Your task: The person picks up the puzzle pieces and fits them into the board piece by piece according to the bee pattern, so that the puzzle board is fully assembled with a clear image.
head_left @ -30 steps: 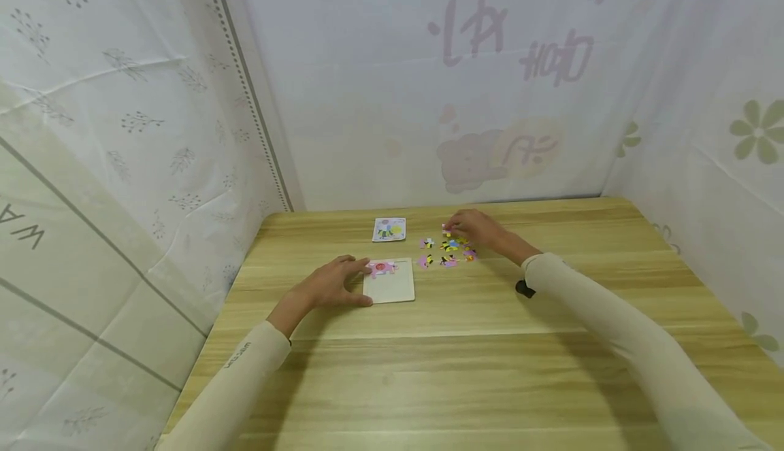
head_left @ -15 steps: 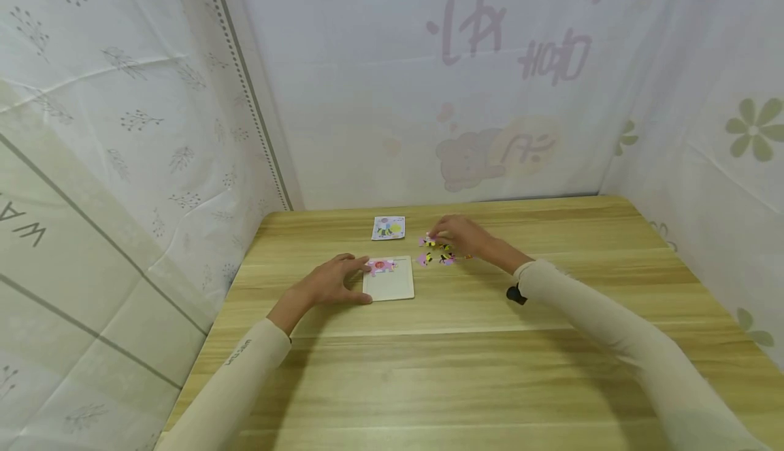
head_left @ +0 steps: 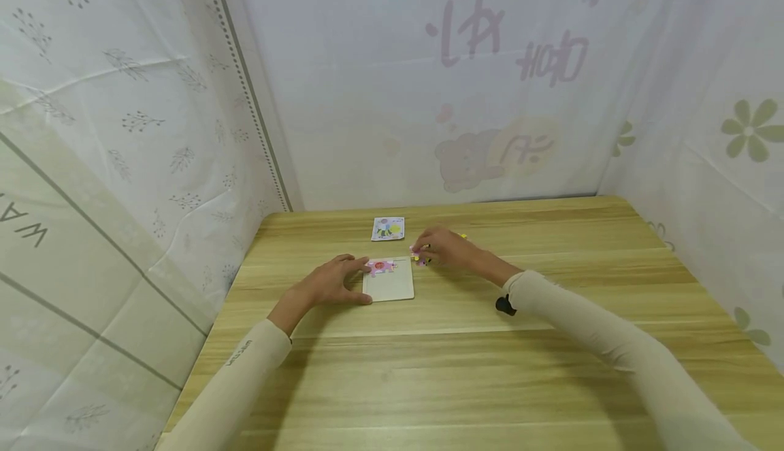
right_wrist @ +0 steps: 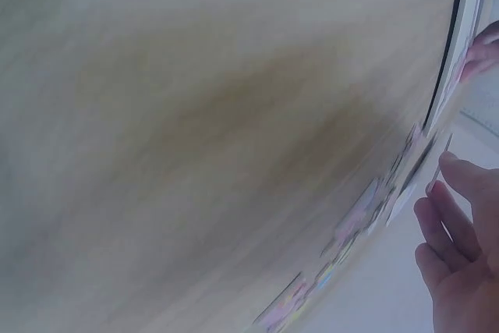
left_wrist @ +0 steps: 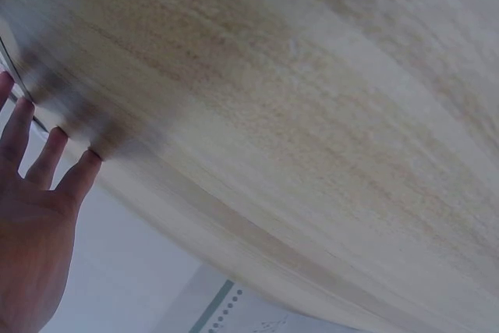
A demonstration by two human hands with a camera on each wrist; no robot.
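Note:
My left hand (head_left: 331, 282) rests at the left edge of a square white puzzle board (head_left: 392, 289), thumb and fingers spread and touching it. Joined pink puzzle pieces (head_left: 382, 267) lie along the board's upper left. Just right of the board, my right hand (head_left: 450, 248) pinches a small puzzle piece between thumb and forefinger; the right wrist view shows this puzzle piece (right_wrist: 439, 163) edge-on, slightly above the table. Loose pieces (right_wrist: 355, 212) lie flat beneath and beside that hand, which mostly covers them in the head view. The left wrist view shows the left fingers (left_wrist: 54, 154) outstretched.
A square picture card (head_left: 388, 229) with a bee on it lies behind the board. The wooden table (head_left: 392, 376) reaches back to a printed curtain (head_left: 367, 97), with more curtain at both sides.
My right hand has moved left and nearer to me, over the loose pieces to beside the board, carrying the puzzle piece. The left hand and the board have hardly moved.

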